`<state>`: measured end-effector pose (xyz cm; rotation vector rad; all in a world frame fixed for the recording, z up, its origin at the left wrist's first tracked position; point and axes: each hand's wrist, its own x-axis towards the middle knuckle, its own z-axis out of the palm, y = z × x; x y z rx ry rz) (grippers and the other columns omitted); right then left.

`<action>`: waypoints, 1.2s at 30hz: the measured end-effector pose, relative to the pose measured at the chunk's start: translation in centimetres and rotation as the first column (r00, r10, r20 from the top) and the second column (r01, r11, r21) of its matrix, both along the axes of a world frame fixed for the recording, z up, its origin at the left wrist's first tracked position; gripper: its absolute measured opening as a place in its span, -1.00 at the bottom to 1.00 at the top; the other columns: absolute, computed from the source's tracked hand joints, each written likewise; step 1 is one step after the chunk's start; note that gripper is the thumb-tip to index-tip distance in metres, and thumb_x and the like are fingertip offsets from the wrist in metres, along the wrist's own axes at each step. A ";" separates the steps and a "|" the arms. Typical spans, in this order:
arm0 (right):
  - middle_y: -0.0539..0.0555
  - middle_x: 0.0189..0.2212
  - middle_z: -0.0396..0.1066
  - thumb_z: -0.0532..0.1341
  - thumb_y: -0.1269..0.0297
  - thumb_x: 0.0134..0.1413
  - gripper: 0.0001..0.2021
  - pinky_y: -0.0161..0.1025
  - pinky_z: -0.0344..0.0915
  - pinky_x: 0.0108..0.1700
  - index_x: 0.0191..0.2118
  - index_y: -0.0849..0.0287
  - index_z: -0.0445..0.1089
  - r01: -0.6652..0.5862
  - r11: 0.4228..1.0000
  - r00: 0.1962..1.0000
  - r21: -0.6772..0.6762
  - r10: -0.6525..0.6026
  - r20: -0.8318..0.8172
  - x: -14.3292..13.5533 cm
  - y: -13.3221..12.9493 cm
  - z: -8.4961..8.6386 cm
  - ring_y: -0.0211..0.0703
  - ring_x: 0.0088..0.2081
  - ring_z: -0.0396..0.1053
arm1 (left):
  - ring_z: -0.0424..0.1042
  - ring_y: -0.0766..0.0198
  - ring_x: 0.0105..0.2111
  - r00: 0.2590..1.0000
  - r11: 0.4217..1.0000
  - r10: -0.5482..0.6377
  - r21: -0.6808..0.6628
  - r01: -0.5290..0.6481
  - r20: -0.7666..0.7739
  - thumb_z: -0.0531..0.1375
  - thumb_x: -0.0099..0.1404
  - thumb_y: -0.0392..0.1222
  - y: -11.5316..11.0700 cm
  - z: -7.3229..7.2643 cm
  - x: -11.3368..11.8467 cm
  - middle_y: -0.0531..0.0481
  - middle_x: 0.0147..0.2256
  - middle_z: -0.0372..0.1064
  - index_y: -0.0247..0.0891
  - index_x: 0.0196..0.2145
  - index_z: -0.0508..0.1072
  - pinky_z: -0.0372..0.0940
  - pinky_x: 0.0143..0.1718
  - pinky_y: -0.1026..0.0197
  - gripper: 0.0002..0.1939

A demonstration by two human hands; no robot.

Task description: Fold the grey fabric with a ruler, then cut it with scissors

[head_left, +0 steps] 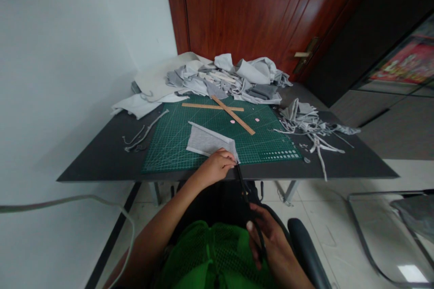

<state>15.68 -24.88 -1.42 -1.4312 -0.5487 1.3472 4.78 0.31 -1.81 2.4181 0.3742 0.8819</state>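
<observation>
A light grey piece of fabric (206, 141) with folded edges lies on the green cutting mat (166, 153), close to the table's front edge. My left hand (222, 162) pinches its near right corner between thumb and fingers. In my right hand (269, 235) are black scissors (241, 183), with fingers through the handles. The blades point away from me, and their tips meet the fabric's corner just beside my left fingertips. Whether the blades are apart is too small to make out.
Two crossed wooden rulers (237, 119) and small pink pieces (257, 120) lie on the mat. Heaped grey and white cloth (224, 79) covers the table's back. Fabric scraps (300, 117) are on the right, a cord-like strip (149, 130) on the left. A pale cable (101, 199) hangs at lower left.
</observation>
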 end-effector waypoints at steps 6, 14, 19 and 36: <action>-0.16 -0.56 0.29 0.39 -0.36 -0.01 -0.13 -0.39 0.19 -0.69 0.23 0.15 0.21 -0.026 1.000 0.999 0.004 0.025 0.035 -0.3 -0.2 0.9 -0.31 -0.66 0.20 | 0.47 0.21 -0.18 1.000 1.000 -0.012 -0.006 0.012 0.014 0.29 0.33 -0.50 0.1 -0.2 0.0 -0.02 -0.21 0.60 -0.21 -0.26 0.67 0.35 -0.09 0.14 -0.77; -0.16 -0.57 0.26 0.32 -0.32 0.12 -0.21 -0.38 0.18 -0.67 0.27 0.11 0.19 -0.044 0.998 0.997 0.038 0.041 0.068 -0.5 -0.7 0.4 -0.30 -0.64 0.19 | 0.47 0.20 -0.18 1.000 1.000 -0.014 -0.005 0.014 0.007 0.28 0.34 -0.47 0.1 -0.1 0.0 -0.03 -0.21 0.60 -0.21 -0.27 0.67 0.36 -0.08 0.13 -0.78; -0.17 -0.59 0.25 0.28 -0.32 0.18 -0.24 -0.38 0.16 -0.65 0.27 0.12 0.18 -0.063 0.996 0.995 0.064 0.057 0.083 -0.6 -0.8 -0.2 -0.32 -0.67 0.14 | 0.47 0.21 -0.18 1.000 1.000 -0.014 -0.004 0.014 0.001 0.27 0.35 -0.47 0.1 -0.2 0.0 -0.03 -0.21 0.59 -0.20 -0.27 0.67 0.36 -0.08 0.12 -0.78; -0.19 -0.57 0.22 0.29 -0.32 0.17 -0.26 -0.44 0.09 -0.70 0.27 0.07 0.19 -0.034 0.996 0.997 0.077 0.028 0.075 -1.0 -1.0 -1.3 -0.36 -0.68 0.10 | 0.45 0.20 -0.22 0.999 0.999 -0.039 0.019 0.039 0.004 0.24 0.36 -0.48 -0.1 0.1 0.0 -0.03 -0.23 0.61 -0.23 -0.28 0.66 0.34 -0.13 0.14 -0.77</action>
